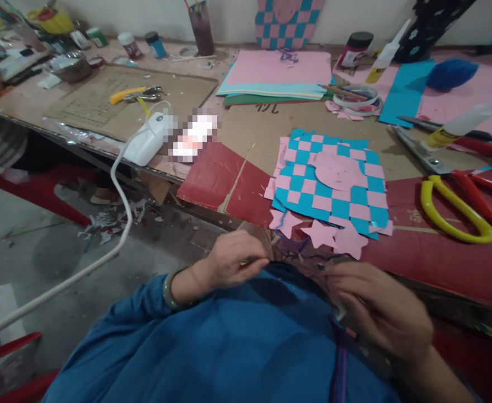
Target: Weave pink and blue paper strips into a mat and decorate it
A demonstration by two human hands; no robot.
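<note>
My left hand (238, 258) is closed in a pinch near the table's front edge; what its fingertips hold, if anything, is too small to make out. Slightly blurred, my right hand (384, 305) has its fingers drawn together, and their contents are unclear. Thin dark blue-purple yarn (302, 250) lies between the hands, beside the fingertips. Just beyond is a woven pink-and-blue paper piece (298, 184) with a pink rounded cutout (338, 170) on top. Several pink paper stars (319, 234) line its near edge. A purple strand (340, 364) hangs down over the blue clothing.
Yellow-handled scissors (455, 210) lie at right beside red-handled ones (487, 196). A glue bottle (451, 127) is near them. Behind are stacked paper sheets (279, 73) and tape rolls (357, 98). At left are a white glue gun (150, 140), its cord, and a hole punch (134, 94).
</note>
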